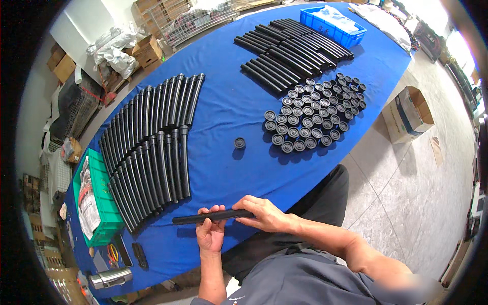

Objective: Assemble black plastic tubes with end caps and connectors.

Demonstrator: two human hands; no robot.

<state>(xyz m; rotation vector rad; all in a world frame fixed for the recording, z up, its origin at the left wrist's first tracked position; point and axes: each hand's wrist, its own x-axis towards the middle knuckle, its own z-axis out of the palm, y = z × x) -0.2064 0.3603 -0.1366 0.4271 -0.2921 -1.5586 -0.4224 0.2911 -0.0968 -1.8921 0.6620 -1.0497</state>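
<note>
A black plastic tube (188, 219) lies level across my two hands above the near edge of the table. My left hand (211, 235) holds it from below near its middle, thumb on the near side and fingertips showing beyond. At the tube's right end, my right hand (265, 213) has its fingers wrapped over it; whether a cap sits on that end is hidden. One round black cap (239, 143) stands alone on the cloth ahead of my hands. To its right is a large cluster of similar caps (307, 122).
Two rows of capped black tubes (152, 137) cover the left of the blue cloth (223, 101). More tubes (290, 51) lie at the far side by a blue crate (333, 25). A green crate (107, 203), pliers (113, 254) and a cardboard box (406, 114) on the floor are around.
</note>
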